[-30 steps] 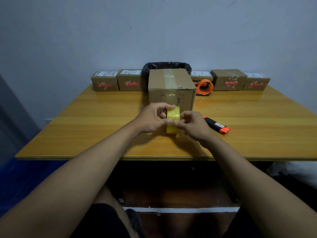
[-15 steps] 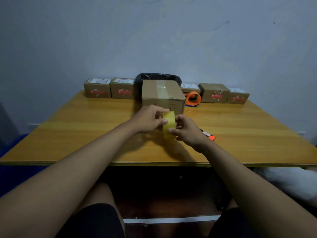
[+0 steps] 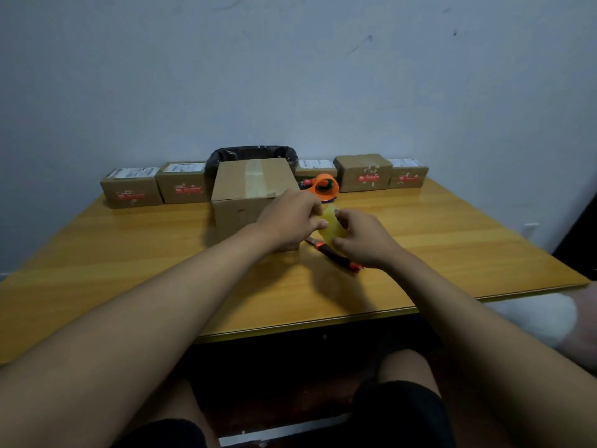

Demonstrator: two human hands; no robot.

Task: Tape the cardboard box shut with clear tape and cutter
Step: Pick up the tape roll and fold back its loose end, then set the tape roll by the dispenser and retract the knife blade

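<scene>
A cardboard box [image 3: 248,185] stands in the middle of the wooden table [image 3: 129,253], with a strip of tape along its closed top. To the right of the box, both hands hold a yellowish roll of clear tape [image 3: 331,226] above the table. My right hand [image 3: 365,240] grips the roll from the right. My left hand [image 3: 290,221] pinches its left side with fingertips, in front of the box's right edge. A black and orange cutter [image 3: 336,257] lies on the table under my right hand, partly hidden.
An orange tape dispenser [image 3: 324,185] sits behind the hands. Several small labelled cardboard boxes [image 3: 130,189] line the back edge beside a black bag-lined bin [image 3: 252,155]. A white object [image 3: 542,318] lies beyond the table's right front corner.
The view has shifted left and up, so the box appears further left. Both hands have carried the tape roll from in front of the box to its right, over the cutter.
</scene>
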